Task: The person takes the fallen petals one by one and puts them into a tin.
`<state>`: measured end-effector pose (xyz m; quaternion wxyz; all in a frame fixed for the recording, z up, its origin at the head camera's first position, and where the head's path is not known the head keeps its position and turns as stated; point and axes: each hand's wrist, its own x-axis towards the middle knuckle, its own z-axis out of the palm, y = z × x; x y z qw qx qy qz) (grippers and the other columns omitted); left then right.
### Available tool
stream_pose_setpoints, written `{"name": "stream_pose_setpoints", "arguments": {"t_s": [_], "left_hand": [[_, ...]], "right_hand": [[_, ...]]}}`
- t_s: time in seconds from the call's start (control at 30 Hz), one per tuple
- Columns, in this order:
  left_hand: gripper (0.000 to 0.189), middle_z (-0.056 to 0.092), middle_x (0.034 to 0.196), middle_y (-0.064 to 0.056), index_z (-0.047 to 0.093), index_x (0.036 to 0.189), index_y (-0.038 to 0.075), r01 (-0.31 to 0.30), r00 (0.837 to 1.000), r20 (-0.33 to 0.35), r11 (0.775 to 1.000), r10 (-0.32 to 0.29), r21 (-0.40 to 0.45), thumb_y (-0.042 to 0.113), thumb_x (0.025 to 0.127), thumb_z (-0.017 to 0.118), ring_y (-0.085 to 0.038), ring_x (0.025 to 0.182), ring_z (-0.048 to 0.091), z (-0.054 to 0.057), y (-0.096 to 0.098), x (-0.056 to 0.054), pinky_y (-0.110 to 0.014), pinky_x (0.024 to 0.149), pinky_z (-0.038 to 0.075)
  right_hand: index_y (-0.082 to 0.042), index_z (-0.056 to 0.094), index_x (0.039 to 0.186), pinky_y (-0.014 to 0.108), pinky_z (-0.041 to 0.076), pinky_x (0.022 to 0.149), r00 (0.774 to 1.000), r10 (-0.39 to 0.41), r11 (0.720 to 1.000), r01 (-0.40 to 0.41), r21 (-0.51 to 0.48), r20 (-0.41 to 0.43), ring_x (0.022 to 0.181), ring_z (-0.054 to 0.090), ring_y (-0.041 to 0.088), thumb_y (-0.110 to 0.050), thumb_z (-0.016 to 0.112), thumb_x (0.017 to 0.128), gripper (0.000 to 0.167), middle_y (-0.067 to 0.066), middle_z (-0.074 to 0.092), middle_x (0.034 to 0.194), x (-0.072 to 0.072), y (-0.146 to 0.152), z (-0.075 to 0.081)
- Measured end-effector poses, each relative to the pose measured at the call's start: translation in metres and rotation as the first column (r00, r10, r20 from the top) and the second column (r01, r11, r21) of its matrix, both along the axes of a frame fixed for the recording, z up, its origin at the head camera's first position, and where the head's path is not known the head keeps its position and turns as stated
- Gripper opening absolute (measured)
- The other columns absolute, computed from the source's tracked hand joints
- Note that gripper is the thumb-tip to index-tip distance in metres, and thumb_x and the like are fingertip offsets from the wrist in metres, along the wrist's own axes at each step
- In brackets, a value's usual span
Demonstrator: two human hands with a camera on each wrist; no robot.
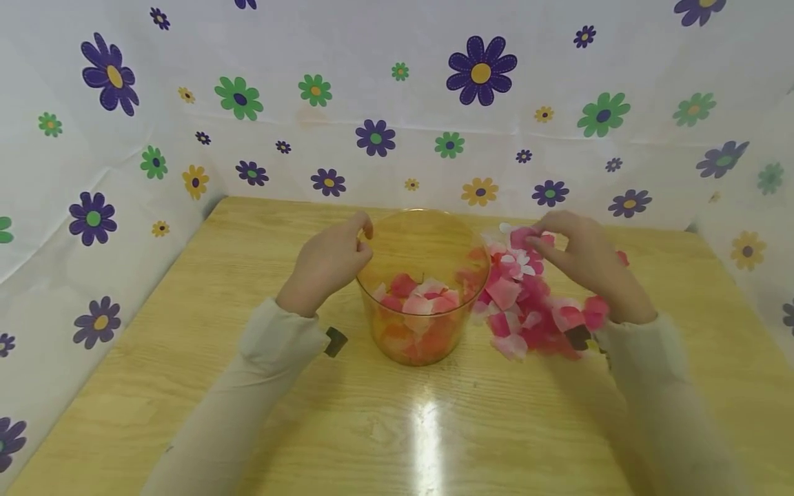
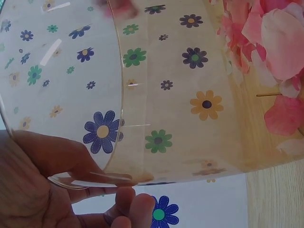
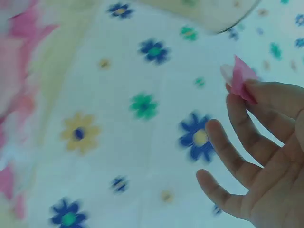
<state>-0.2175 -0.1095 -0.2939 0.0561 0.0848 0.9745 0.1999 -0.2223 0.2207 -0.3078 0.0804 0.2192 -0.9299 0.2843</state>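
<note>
Petal [image 3: 243,83] between right fingers [image 3: 275,97]

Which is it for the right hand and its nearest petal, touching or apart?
Touching: the right wrist view shows the right hand pinching the petal, no gap between them.

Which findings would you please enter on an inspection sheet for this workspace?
Surface: wood-grain table, glare streak toward the front.
Job's things: transparent amber tub, upright, with petals inside; petal heap to its right.
Clutter: a few petals spread loosely around the heap's edges.
Hands: left hand holds the tub's rim; right hand pinches a pink petal.
Cables: nothing seen.
Surroundings: white flower-print cloth behind and at both sides.
</note>
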Motion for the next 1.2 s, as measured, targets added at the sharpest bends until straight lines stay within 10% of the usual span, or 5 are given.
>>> {"name": "stream_pose_setpoints", "arguments": {"t_s": [0.2, 0.43, 0.87, 1.07, 1.2], "left_hand": [[0.030, 0.047, 0.068, -0.002, 0.047, 0.118, 0.012, 0.008, 1.000, -0.009, 1.000, -0.008, -0.005, 0.016, 0.088, 0.042, -0.017, 0.055, 0.041, 0.000, 0.001, -0.001, -0.026, 0.049, 0.030], [0.030, 0.047, 0.068, -0.002, 0.047, 0.117, 0.013, 0.005, 1.000, -0.012, 1.000, -0.005, 0.001, 0.016, 0.088, 0.042, -0.017, 0.056, 0.042, -0.001, 0.001, -0.001, -0.026, 0.050, 0.030], [0.030, 0.045, 0.066, -0.001, 0.047, 0.117, 0.012, 0.022, 0.999, -0.024, 1.000, -0.022, -0.005, 0.015, 0.087, 0.042, -0.016, 0.055, 0.040, 0.001, 0.000, -0.001, -0.026, 0.049, 0.029], [0.030, 0.045, 0.066, -0.001, 0.047, 0.117, 0.012, 0.020, 1.000, -0.020, 1.000, -0.020, -0.005, 0.016, 0.088, 0.042, -0.016, 0.055, 0.041, 0.002, 0.000, -0.001, -0.026, 0.049, 0.029], [0.030, 0.046, 0.067, -0.001, 0.048, 0.117, 0.012, 0.023, 0.999, -0.023, 1.000, -0.023, -0.003, 0.016, 0.088, 0.042, -0.016, 0.056, 0.041, 0.001, 0.000, -0.001, -0.026, 0.049, 0.030]], "right_hand": [[-0.006, 0.069, 0.096, 0.043, 0.049, 0.088, 0.978, 0.185, 0.983, -0.182, 0.034, -0.102, 0.097, 0.057, 0.022, -0.014, 0.065, 0.087, 0.013, 0.008, 0.068, 0.096, 0.004, -0.040, 0.033], [-0.009, 0.071, 0.093, 0.043, 0.042, 0.093, 0.949, 0.308, 0.941, -0.292, 0.172, -0.073, 0.094, 0.058, 0.021, -0.018, 0.068, 0.085, 0.012, 0.003, 0.069, 0.092, -0.004, -0.071, 0.031], [-0.003, 0.068, 0.094, 0.044, 0.046, 0.089, 0.975, 0.134, 0.991, -0.128, 0.046, -0.179, 0.094, 0.058, 0.025, -0.005, 0.066, 0.084, 0.011, 0.010, 0.068, 0.088, -0.010, -0.033, 0.030], [-0.003, 0.067, 0.100, 0.049, 0.047, 0.088, 0.999, 0.012, 0.991, -0.017, 0.135, 0.038, 0.097, 0.059, 0.030, -0.011, 0.063, 0.087, 0.015, 0.014, 0.068, 0.096, -0.035, 0.002, 0.009], [-0.008, 0.068, 0.106, 0.051, 0.048, 0.088, 0.960, -0.040, 0.953, -0.047, 0.298, 0.277, 0.101, 0.060, 0.030, -0.019, 0.065, 0.087, 0.022, 0.012, 0.068, 0.105, -0.050, 0.023, -0.014]]}}
